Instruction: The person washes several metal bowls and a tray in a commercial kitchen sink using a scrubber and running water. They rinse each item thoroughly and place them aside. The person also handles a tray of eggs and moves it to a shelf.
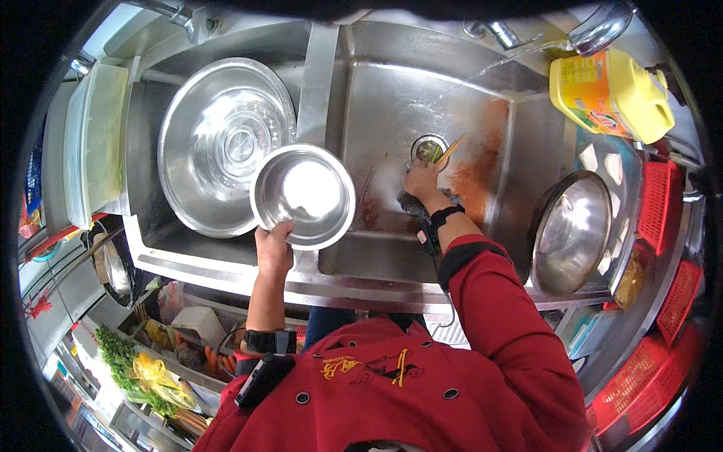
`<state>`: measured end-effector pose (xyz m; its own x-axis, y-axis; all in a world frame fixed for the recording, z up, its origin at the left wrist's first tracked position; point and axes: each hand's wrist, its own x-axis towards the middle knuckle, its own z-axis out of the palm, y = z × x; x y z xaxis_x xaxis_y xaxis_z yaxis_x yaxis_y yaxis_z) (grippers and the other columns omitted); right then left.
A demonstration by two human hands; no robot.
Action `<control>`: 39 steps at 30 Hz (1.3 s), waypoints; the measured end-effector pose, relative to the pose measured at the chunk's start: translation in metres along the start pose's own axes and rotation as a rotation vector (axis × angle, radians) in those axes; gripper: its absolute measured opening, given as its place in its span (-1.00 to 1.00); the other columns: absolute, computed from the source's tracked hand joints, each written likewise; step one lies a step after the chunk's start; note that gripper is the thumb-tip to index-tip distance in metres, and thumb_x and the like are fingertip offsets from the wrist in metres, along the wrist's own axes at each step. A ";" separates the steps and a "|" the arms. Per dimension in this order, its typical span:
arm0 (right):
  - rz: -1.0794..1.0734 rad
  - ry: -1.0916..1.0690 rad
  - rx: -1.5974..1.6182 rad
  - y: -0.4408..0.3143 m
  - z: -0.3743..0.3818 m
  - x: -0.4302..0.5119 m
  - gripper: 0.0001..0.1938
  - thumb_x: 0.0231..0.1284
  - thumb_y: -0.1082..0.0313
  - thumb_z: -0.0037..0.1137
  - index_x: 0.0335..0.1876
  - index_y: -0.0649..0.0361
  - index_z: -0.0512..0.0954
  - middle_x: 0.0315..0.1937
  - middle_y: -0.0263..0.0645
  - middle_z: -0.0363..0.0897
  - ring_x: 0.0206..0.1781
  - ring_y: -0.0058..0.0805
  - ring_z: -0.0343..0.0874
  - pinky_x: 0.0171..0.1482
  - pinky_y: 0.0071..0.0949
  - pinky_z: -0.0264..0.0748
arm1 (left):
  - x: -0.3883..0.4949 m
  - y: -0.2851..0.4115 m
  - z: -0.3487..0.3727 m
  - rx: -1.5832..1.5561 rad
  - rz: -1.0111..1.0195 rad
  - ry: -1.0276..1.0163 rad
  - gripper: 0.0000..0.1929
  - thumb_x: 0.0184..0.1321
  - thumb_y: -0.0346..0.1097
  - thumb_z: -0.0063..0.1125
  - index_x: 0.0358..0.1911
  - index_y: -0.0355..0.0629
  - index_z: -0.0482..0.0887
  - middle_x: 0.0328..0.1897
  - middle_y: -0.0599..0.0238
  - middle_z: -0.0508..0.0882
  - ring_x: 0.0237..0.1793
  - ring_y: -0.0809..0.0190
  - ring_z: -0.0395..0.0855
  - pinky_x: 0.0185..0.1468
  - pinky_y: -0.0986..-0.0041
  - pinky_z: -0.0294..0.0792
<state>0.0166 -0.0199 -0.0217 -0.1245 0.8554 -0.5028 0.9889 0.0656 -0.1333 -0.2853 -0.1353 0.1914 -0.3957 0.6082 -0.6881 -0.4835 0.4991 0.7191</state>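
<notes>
My left hand [275,248] grips the rim of a small stainless steel bowl [271,206], thumb over the edge. The bowl is tilted above the divider [317,85] between two sink basins and overlaps a large steel basin [186,169] in the left sink. In the right sink [390,107], my right hand [422,179] reaches to the drain [421,141]. Green scraps [432,151] lie there, and an orange-yellow strip [453,148] sticks out by my fingers. My fingertips are partly hidden, so I cannot tell whether they hold anything.
Reddish-brown residue [480,175] streaks the right sink's floor. Water [497,63] runs from a faucet [601,31]. At the right stand a yellow jug [615,96] and a tilted metal bowl [573,231]. A clear plastic container [96,147] stands at the left edge; vegetables [133,361] sit lower left.
</notes>
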 end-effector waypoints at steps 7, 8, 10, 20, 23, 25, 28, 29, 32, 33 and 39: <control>-0.238 -0.174 0.113 -0.002 -0.034 -0.011 -0.67 0.09 0.13 -0.01 -0.27 0.26 0.58 -0.27 0.04 0.61 -0.23 -0.01 0.57 -0.11 -0.11 0.46 | 0.002 0.000 -0.001 -0.024 0.010 -0.029 -0.69 -0.02 -0.54 0.02 -0.13 -0.44 0.50 -0.23 0.15 0.61 -0.22 0.19 0.59 -0.09 0.41 0.39; -0.250 -0.147 0.100 -0.005 -0.033 -0.012 -0.69 0.09 0.15 -0.02 -0.29 0.26 0.59 -0.30 0.04 0.61 -0.28 -0.01 0.58 -0.16 -0.11 0.48 | 0.001 0.001 -0.001 0.006 0.012 -0.028 -0.70 -0.02 -0.54 0.02 -0.14 -0.44 0.51 -0.24 0.16 0.61 -0.23 0.21 0.58 -0.11 0.43 0.38; -0.271 -0.136 0.050 -0.008 -0.030 -0.011 -0.73 0.09 0.20 -0.03 -0.32 0.25 0.60 -0.36 0.02 0.61 -0.38 -0.02 0.60 -0.28 -0.10 0.51 | 0.000 0.002 -0.001 0.047 -0.026 -0.002 -0.72 -0.01 -0.53 0.01 -0.16 -0.43 0.52 -0.27 0.19 0.61 -0.26 0.23 0.58 -0.15 0.45 0.37; -0.649 0.254 -0.614 0.026 -0.029 0.017 -0.78 0.02 0.30 -0.08 -0.29 0.15 0.59 -0.13 -0.25 0.49 0.06 -0.31 0.33 0.09 -0.30 0.22 | -0.001 0.002 0.001 0.020 0.003 0.011 -0.71 -0.03 -0.53 0.01 -0.17 -0.43 0.54 -0.28 0.19 0.63 -0.24 0.23 0.59 -0.11 0.47 0.37; -0.752 0.316 -0.741 0.030 -0.030 0.023 -0.78 0.01 0.28 -0.06 -0.33 0.16 0.60 -0.18 -0.27 0.51 0.01 -0.30 0.35 0.05 -0.28 0.24 | -0.001 0.001 0.000 -0.040 0.030 -0.036 -0.72 -0.03 -0.53 0.01 -0.18 -0.43 0.54 -0.27 0.20 0.63 -0.24 0.24 0.59 -0.11 0.47 0.37; -0.779 0.314 -0.765 0.029 -0.030 0.025 -0.78 0.00 0.26 -0.06 -0.36 0.15 0.61 -0.22 -0.26 0.52 0.00 -0.30 0.35 0.03 -0.28 0.24 | 0.000 0.001 -0.002 -0.006 0.024 -0.035 -0.66 -0.03 -0.56 -0.01 -0.09 -0.47 0.49 -0.18 0.15 0.60 -0.19 0.23 0.57 -0.07 0.47 0.37; -0.785 0.287 -0.777 0.028 -0.028 0.025 -0.76 0.00 0.25 -0.07 -0.36 0.16 0.63 -0.27 -0.25 0.54 -0.02 -0.30 0.37 0.04 -0.28 0.24 | 0.000 0.001 -0.003 -0.012 0.015 -0.055 -0.63 -0.01 -0.57 -0.01 -0.04 -0.49 0.47 -0.13 0.13 0.59 -0.16 0.22 0.57 -0.05 0.46 0.38; -0.764 0.230 -0.786 0.028 -0.026 0.025 -0.75 0.00 0.25 -0.07 -0.36 0.16 0.63 -0.27 -0.25 0.55 -0.02 -0.30 0.37 0.06 -0.28 0.24 | 0.000 0.001 -0.003 -0.022 -0.012 -0.044 -0.63 -0.01 -0.57 -0.01 -0.04 -0.48 0.47 -0.13 0.13 0.59 -0.15 0.23 0.57 -0.05 0.46 0.38; -0.694 0.171 -0.870 0.028 -0.021 0.024 -0.72 0.03 0.24 -0.10 -0.32 0.19 0.63 -0.19 -0.18 0.57 0.00 -0.25 0.38 0.11 -0.25 0.23 | 0.000 0.000 -0.003 -0.020 -0.020 -0.044 -0.63 0.00 -0.57 -0.02 -0.04 -0.47 0.48 -0.14 0.14 0.60 -0.16 0.23 0.57 -0.04 0.46 0.38; -0.702 0.198 -0.855 0.028 -0.019 0.024 -0.71 0.05 0.24 -0.11 -0.31 0.19 0.63 -0.16 -0.15 0.57 0.02 -0.23 0.38 0.12 -0.24 0.22 | 0.000 0.000 -0.004 -0.008 0.002 -0.048 -0.64 0.00 -0.57 -0.02 -0.04 -0.47 0.48 -0.14 0.14 0.60 -0.16 0.23 0.57 -0.04 0.46 0.38; -0.620 -0.016 -0.794 0.029 -0.006 0.030 -0.66 0.15 0.23 -0.19 -0.16 0.24 0.59 0.03 0.03 0.48 0.16 -0.06 0.34 0.19 -0.15 0.18 | 0.002 -0.003 -0.006 0.003 0.005 -0.047 -0.64 -0.01 -0.56 -0.02 -0.05 -0.46 0.49 -0.14 0.16 0.60 -0.17 0.24 0.57 -0.05 0.47 0.38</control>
<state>0.0424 0.0110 -0.0353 -0.6304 0.5479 -0.5499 0.5166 0.8249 0.2296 -0.2896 -0.1391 0.1871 -0.3614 0.6390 -0.6790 -0.4795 0.4972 0.7231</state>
